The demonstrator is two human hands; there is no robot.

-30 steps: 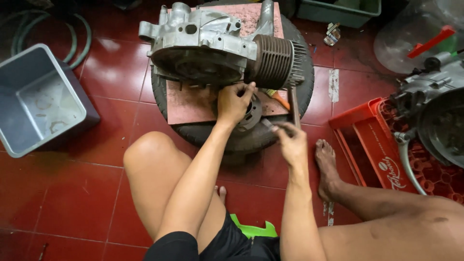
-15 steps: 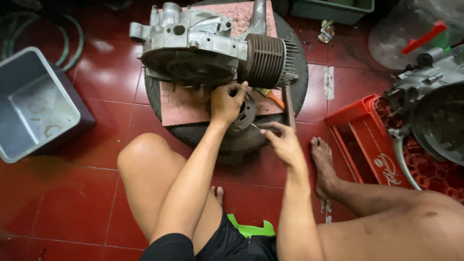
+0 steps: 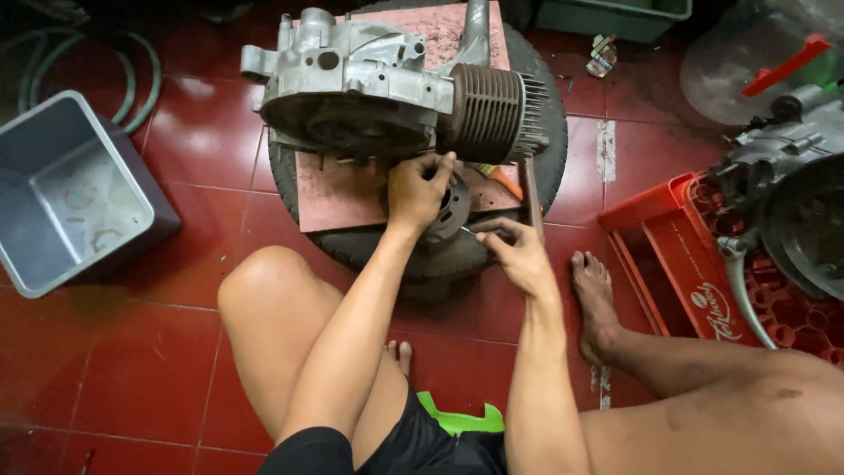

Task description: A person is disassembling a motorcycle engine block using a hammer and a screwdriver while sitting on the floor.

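Both hands have shifted little: left hand (image 3: 420, 186) grips the round metal part (image 3: 453, 207), right hand (image 3: 519, 255) pinches a thin tool (image 3: 468, 230) beneath the engine (image 3: 387, 88).

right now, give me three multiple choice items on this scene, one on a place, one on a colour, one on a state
1. Where does the engine casing rest?
A. on a pink board laid over a tyre
B. inside the grey tub
C. on the red crate

2. What colour is the crate at the right?
A. blue
B. red
C. yellow

3. What is the left hand doing?
A. lying flat on the floor
B. gripping the hose
C. fingers closed on a round dark part under the casing

Answers:
1. A, the casing sits on the board that covers the tyre.
2. B, its walls are plainly red.
3. C, the fingers curl on the round part while the right hand pinches a thin tool beside it.
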